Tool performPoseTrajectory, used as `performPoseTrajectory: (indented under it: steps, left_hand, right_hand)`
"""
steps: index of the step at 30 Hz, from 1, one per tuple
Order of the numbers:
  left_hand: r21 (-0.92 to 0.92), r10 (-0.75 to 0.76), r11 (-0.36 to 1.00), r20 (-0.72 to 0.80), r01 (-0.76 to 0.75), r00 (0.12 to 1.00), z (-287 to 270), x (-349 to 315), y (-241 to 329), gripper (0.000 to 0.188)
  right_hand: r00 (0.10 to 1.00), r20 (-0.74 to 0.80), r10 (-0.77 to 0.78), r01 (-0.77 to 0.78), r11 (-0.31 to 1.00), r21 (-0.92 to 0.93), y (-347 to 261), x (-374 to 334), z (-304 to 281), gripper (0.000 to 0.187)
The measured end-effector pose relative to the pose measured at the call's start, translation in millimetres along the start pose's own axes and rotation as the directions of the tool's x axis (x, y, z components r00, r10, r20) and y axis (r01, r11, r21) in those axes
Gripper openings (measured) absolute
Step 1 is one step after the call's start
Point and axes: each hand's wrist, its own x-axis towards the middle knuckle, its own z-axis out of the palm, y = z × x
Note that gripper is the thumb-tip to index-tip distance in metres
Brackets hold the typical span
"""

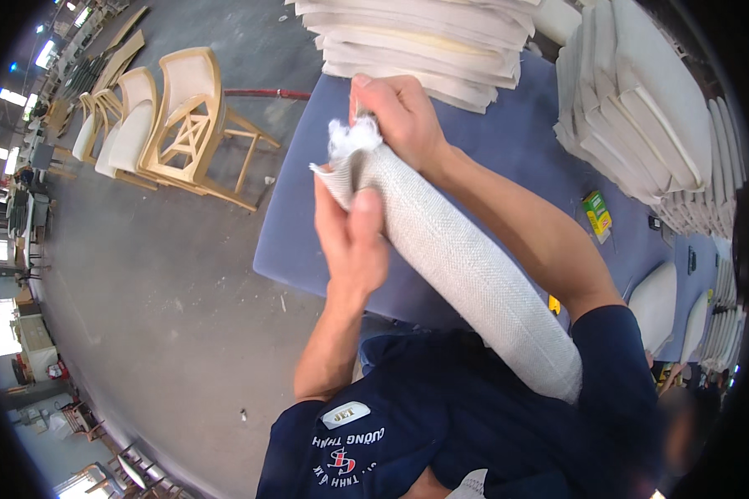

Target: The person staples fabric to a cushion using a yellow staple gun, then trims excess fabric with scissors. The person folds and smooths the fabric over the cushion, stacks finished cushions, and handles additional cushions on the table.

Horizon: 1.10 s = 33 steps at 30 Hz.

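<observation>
A long, light grey woven cushion (466, 249) runs from my chest and upper right arm up to my hands. White fibre stuffing (354, 140) pokes out of the open cover at its far end. My left hand (354, 237) is closed on the cover's left edge, with the thumb on the near face and the fingers mostly behind the fabric. At the far right corner of the opening, my right hand (404, 121) is closed in a fist-like grip beside the stuffing. It seems to hold the cover's edge; its fingertips are partly hidden.
Below is a blue-covered table (295, 224). Pale fabric pieces (416, 50) lie stacked at its far side, with more padded panels (632, 108) at right. A green and yellow box (597, 214) lies near them. Wooden chairs (187, 125) stand left; another person's hand (670, 378) shows lower right.
</observation>
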Motion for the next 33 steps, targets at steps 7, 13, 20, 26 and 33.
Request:
performPoseTrajectory:
  steps: [7, 13, 20, 26, 33]
  left_hand:
    - [0.133, 0.112, 0.984, 0.052, -0.118, 0.992, -2.4, -12.1, -4.8, 0.043]
    - [0.277, 0.215, 0.942, -0.07, -0.188, 0.974, -9.4, -20.7, -3.6, 0.066]
    - [0.471, 0.282, 0.799, 0.257, -0.374, 0.924, 5.8, -1.0, 19.8, 0.124]
    - [0.363, 0.314, 0.856, 0.204, -0.37, 0.927, -20.8, -17.4, 25.1, 0.131]
    - [0.559, 0.395, 0.642, 0.346, -0.525, 0.851, -19.5, -24.2, 19.7, 0.113]
  right_hand:
    - [0.996, 0.016, 0.089, -0.09, 0.994, 0.066, -15.9, -12.9, -0.6, 0.051]
    - [0.976, 0.025, -0.216, 0.217, 0.973, -0.073, -67.9, -10.6, -50.1, 0.059]
    - [0.872, 0.462, 0.161, -0.368, 0.838, 0.402, -19.7, -48.8, 4.8, 0.08]
    - [0.896, 0.444, 0.016, 0.032, 0.994, -0.101, -36.4, -39.3, -16.2, 0.085]
    - [0.93, 0.367, -0.011, -0.018, 0.997, 0.076, -40.3, -53.7, 12.1, 0.088]
